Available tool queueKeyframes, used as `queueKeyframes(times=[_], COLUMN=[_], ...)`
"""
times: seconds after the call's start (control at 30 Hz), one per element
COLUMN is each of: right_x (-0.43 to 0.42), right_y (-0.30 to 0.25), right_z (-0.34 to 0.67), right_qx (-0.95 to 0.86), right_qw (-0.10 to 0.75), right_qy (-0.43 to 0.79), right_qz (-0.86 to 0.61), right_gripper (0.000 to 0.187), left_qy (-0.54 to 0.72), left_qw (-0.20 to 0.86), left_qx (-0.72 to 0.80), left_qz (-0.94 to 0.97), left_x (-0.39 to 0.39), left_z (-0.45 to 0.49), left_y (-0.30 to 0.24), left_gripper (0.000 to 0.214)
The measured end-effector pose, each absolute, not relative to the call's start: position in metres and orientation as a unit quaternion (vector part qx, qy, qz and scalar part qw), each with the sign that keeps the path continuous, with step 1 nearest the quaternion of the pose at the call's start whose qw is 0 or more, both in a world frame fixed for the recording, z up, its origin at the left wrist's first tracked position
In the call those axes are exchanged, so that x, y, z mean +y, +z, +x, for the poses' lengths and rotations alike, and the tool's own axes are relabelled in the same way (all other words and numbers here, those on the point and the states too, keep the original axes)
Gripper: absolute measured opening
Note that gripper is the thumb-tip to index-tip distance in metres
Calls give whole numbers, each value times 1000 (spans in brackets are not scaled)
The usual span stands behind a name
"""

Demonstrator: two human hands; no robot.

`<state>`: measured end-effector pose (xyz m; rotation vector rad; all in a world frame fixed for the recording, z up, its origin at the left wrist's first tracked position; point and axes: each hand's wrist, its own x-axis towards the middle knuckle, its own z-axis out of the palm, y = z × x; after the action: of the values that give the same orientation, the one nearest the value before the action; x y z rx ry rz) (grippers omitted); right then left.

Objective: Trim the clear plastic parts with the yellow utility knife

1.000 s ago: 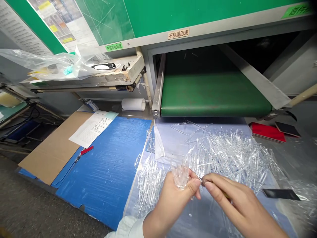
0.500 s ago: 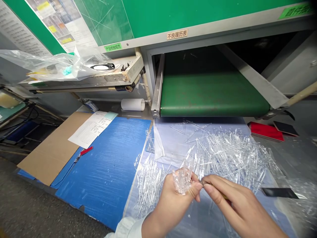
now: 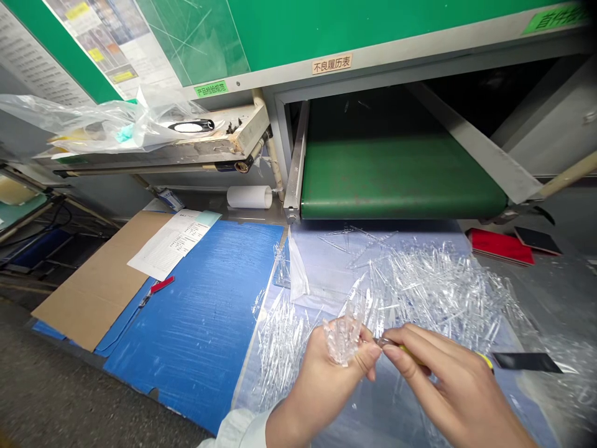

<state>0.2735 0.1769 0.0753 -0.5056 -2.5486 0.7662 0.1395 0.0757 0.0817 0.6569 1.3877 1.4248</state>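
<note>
Fingers of my left hand (image 3: 317, 379) curl up around a clump of clear plastic spikes (image 3: 344, 341), the thumb pressed against its side, and hold it just above the near part of the clear plastic sheet (image 3: 321, 270). The clump should weigh almost nothing, but it looks stiff, slick and brittle, with thin points that could snap or prick, so the thicker middle, cupped against my palm, seems the safest place to hold it. My right hand (image 3: 448, 386) is closed on a yellow-handled craft knife (image 3: 413, 353), its metal tip (image 3: 380, 341) at the clump, touching or just beside it; I cannot tell which. A loose heap of the same clear pieces (image 3: 433, 292) spreads across the sheet's far side, a smaller heap (image 3: 282, 354) lies along its left edge, and a black strip (image 3: 525, 363) lies toward its right edge.
</note>
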Motion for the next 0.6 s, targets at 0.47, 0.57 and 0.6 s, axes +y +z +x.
queueKeyframes(times=[0.47, 0.57, 0.6], right_x=[203, 192, 189], right_y=[76, 71, 71], right_z=[279, 272, 269], right_qx=[-761, -743, -731], right_qw=[120, 38, 26], right_qy=[512, 592, 611], right_qz=[-380, -311, -302], right_gripper=[28, 25, 23], left_qy=[541, 546, 546], left_qw=[588, 595, 594], left_qx=[554, 541, 542], left_qz=[234, 234, 234], left_x=[71, 75, 76], left_z=[149, 149, 150], left_y=[65, 63, 63], left_gripper=[27, 33, 35])
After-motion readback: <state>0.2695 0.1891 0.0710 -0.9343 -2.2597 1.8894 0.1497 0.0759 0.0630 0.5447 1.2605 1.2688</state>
